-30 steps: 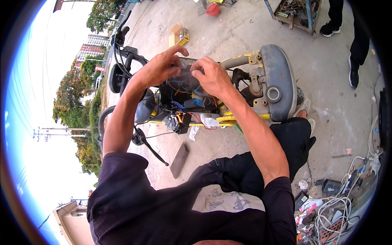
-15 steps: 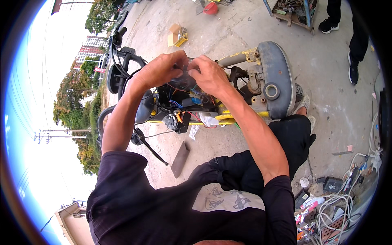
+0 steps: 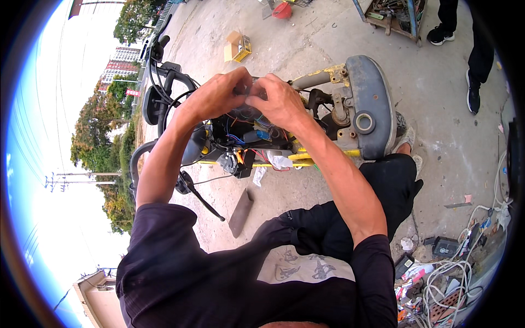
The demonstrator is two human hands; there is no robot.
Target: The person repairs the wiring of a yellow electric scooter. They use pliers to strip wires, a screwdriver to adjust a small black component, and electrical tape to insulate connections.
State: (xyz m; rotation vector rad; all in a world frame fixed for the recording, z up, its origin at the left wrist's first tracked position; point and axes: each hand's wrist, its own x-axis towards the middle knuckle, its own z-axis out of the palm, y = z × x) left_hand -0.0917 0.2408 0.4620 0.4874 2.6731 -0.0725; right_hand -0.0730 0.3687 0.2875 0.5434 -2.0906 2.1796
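Observation:
My left hand (image 3: 219,94) and my right hand (image 3: 277,99) meet over the middle of a partly stripped, yellow-framed vehicle. The fingers of both are bent and pinched close together. Whatever lies between the fingertips is too small and hidden to name. Just below them, coloured wires (image 3: 236,138) and a small blue part (image 3: 257,135) fill the open body. To the right of my right hand sits the vehicle's grey end cover (image 3: 369,104), with a round ring on it. Black handlebars (image 3: 168,82) with cables stand beyond my left wrist.
A yellow cardboard box (image 3: 238,48) lies open on the concrete. A red bowl (image 3: 282,11) and a tool cart (image 3: 395,16) are farther off, near a standing person's legs (image 3: 476,60). Tangled white cable (image 3: 462,273) and scrap lie at lower right. A flat grey piece (image 3: 240,213) lies nearby.
The fingertips of my two hands have come slightly closer together, the right thumb shifting a little to the left. The vehicle and surroundings look unchanged.

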